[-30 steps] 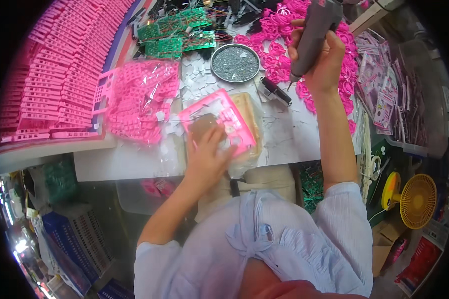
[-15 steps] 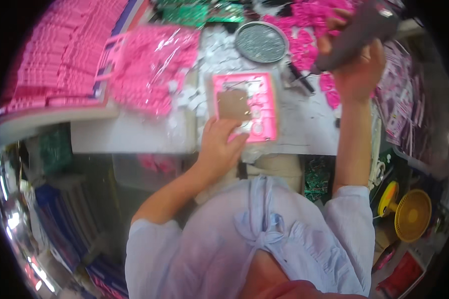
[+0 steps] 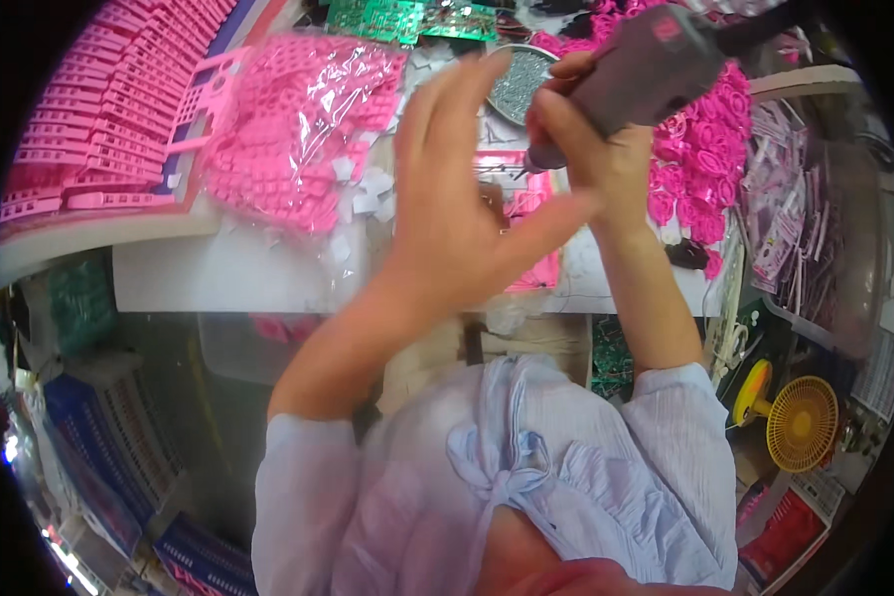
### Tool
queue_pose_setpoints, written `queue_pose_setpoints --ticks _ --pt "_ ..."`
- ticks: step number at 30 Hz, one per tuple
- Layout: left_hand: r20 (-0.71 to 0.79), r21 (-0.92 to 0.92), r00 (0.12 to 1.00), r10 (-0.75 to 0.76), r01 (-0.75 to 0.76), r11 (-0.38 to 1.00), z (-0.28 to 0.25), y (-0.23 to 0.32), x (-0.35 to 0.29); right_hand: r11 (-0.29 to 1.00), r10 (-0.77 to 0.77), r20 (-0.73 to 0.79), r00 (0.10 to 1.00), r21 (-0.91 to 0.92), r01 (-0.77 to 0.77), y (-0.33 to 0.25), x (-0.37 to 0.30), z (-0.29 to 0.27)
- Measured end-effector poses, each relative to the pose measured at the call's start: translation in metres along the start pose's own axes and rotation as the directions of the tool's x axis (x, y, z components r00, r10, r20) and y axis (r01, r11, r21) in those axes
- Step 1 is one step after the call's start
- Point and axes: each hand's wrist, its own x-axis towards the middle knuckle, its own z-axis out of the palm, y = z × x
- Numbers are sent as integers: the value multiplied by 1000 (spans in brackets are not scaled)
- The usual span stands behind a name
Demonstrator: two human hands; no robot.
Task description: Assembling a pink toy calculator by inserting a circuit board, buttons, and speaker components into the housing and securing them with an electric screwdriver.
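A dark grey electric screwdriver [image 3: 656,70] is gripped in my right hand [image 3: 611,164], its thin bit pointing down and left over the pink plastic casing [image 3: 538,270]. My left hand [image 3: 447,214] hovers above that casing with fingers stretched and thumb spread, smeared by motion, and nothing shows in it. The casing lies on the white worktop and is largely hidden beneath the hands; small parts and thin wires show in it. Just past my left fingertips stands a round dish [image 3: 520,84] of tiny grey metal pieces.
A clear bag of pink plastic parts [image 3: 308,129] and stacked pink casings [image 3: 119,109] occupy the left. Green circuit boards [image 3: 397,20] lie at the back. Pink coiled pieces [image 3: 700,169] and a bin of strips [image 3: 815,219] stand right. A yellow fan [image 3: 803,422] is lower right.
My left hand has lifted off the casing and moved up toward the dish. My right hand has brought the screwdriver left, over the casing.
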Motion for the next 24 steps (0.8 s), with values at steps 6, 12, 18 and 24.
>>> queue_pose_setpoints --ticks 6,12,18,24 --pt "-10 -48 999 39 -39 998 41 0 56 967 -162 -65 985 -209 145 -11 8 10" --pt "38 -74 997 74 -71 995 4 -2 43 982 -184 -159 970 -64 176 -4 -15 8" --pt "493 348 858 -142 -45 936 -28 -74 -56 969 -132 176 975 230 90 1 -25 -5" --pt "587 472 807 -61 -280 836 -5 -91 -71 963 -144 155 977 248 102 25 -21 -7"
